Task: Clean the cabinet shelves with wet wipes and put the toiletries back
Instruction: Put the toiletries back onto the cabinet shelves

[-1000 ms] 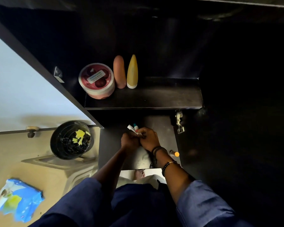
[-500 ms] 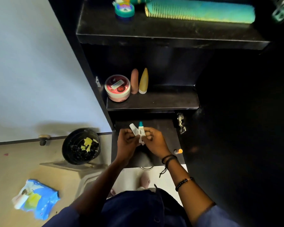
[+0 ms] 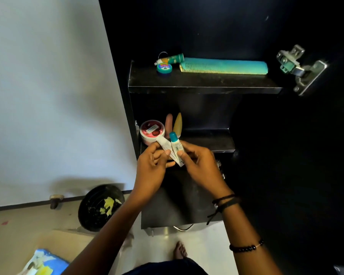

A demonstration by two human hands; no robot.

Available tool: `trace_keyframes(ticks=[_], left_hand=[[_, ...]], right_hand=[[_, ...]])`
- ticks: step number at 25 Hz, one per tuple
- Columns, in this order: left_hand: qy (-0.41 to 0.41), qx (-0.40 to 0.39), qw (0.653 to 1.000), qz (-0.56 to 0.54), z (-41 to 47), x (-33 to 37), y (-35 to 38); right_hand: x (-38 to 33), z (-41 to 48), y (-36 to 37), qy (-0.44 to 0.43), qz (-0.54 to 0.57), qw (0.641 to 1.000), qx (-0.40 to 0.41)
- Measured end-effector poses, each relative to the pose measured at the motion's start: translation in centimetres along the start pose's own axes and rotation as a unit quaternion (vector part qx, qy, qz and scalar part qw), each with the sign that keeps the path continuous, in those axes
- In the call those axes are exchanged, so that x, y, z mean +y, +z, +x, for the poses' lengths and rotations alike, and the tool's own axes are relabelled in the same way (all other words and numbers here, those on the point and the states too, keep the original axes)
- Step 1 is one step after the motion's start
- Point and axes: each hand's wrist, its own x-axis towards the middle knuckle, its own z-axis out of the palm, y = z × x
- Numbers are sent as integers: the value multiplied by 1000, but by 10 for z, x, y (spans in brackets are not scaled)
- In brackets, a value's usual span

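A: Where are the two small tubes?

B: Both are in the hands, in front of the middle shelf (image 3: 207,142) of the black cabinet. The left hand (image 3: 152,171) pinches the white tube (image 3: 163,144) between thumb and fingers. The right hand (image 3: 202,167) pinches the teal-capped tube (image 3: 176,146) in the same way, with the cap pointing up.

A: Do the tubes touch?

B: Yes, they lie side by side and overlap a little between the two thumbs.

A: What stands on the middle shelf?

B: A round red jar (image 3: 152,130) at the left end, just behind the tubes, and beside it a pink bottle (image 3: 169,121) and a yellow bottle (image 3: 177,124). They are close together.

A: And above?

B: On the upper shelf (image 3: 203,83) lies a long teal comb (image 3: 224,66), and left of it a small teal tin (image 3: 164,68) and a green tube (image 3: 174,58).

A: The wipes?

B: A blue wipes pack (image 3: 47,262) lies low at the left, well apart from the hands, near a black bin (image 3: 99,208).
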Motion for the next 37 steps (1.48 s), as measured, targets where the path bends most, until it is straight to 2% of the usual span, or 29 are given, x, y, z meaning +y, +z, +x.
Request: trace_keyframes(ticks=[6, 11, 14, 17, 20, 27, 29, 33, 37], left_hand=[[154, 29, 985, 72, 20, 88, 16], [265, 68, 956, 106, 45, 125, 31], [303, 84, 927, 206, 61, 130, 37], [289, 101, 898, 317, 73, 126, 39], [294, 100, 873, 375, 77, 122, 42], [310, 144, 865, 368, 84, 119, 47], [309, 158, 862, 370, 86, 120, 50], [305, 171, 865, 360, 87, 120, 53], [316, 169, 867, 346, 85, 118, 55]], right_hand=[[-76, 26, -49, -156, -80, 976, 128], [-112, 55, -84, -285, -220, 905, 226], [-108, 75, -92, -305, -300, 868, 251], [-94, 88, -89, -307, -362, 844, 248], [-82, 92, -85, -286, -386, 854, 199], [-78, 86, -84, -220, -377, 887, 150], [-76, 86, -83, -214, -365, 892, 159], [-73, 84, -79, -238, -311, 888, 241], [-71, 82, -78, -247, -304, 884, 254]])
